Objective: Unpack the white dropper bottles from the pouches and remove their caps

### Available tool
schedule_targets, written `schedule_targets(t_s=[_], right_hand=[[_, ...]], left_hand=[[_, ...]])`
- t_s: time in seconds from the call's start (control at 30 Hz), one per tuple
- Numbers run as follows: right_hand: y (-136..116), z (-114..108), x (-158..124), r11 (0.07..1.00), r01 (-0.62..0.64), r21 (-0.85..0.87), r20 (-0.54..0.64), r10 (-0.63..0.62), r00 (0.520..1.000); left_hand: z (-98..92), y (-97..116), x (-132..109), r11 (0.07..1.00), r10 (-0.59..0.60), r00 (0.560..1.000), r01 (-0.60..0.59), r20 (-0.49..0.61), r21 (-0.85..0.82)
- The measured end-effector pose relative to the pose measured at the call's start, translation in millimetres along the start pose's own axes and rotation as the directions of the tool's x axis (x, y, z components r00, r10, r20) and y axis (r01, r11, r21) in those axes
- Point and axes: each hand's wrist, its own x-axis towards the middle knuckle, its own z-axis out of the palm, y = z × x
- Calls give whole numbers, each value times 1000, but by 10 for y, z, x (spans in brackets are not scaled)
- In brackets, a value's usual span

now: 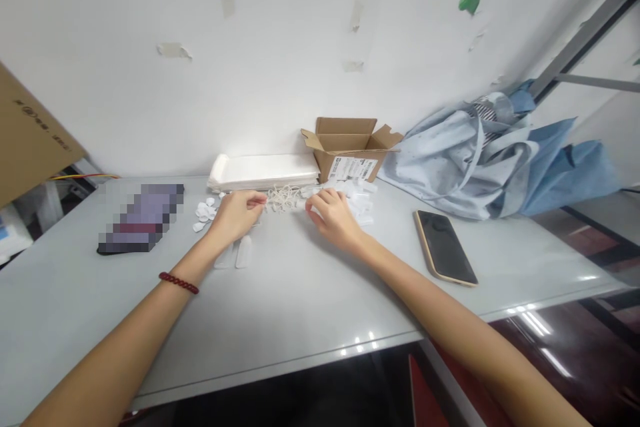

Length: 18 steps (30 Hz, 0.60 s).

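Observation:
A small heap of thin cream strings (284,196) lies on the grey table between my two hands. My left hand (236,215) is at the heap's left side, thumb and fingers pinched together; what they hold, if anything, is too small to name. On the other side, my right hand (333,217) has its fingers curled with the thumb close to them, and any thing in them is hidden. White translucent plastic pieces (364,197) lie behind my right hand. Crumpled white bits (204,215) sit left of my left hand, and a flat, round-ended clear strip (243,252) lies below it.
A stack of long white sheets or sleeves (267,170) and an open cardboard box (345,155) stand against the wall. Blue cloth bags (465,160) fill the right back. One phone (445,247) lies at right; a pixelated dark object (143,219) lies at left.

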Motion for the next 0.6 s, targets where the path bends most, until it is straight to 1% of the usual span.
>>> schedule_targets(t_s=[0.1,0.2,0.3,0.43,0.5,0.53,0.6], right_hand=[[-10,-10,-9,1000,6,7,-11,-6,1000],[-25,-22,-15,1000,17,20,0,-17,1000],[-43,-32,-18,999,25,27,11,-25,1000],[-65,-45,-19,1000,23,19,18,-24,1000],[-74,-53,-19,1000,21,19,29,-21,999],[-77,-57,-20,1000,19,19,32,-20,999],[-79,-60,-23,1000,22,22,31,-22,999]], left_hand=[[-19,10,-8,995,19,998,-13,-57,103],[-41,12,-19,965,127,987,-99,-103,243],[-44,-9,-18,923,224,973,-193,-60,332],[-5,-68,7,870,290,955,-288,56,401],[9,-83,17,852,312,945,-323,96,412],[10,-80,18,848,324,941,-335,100,411],[-3,-50,9,846,344,936,-342,71,409]])
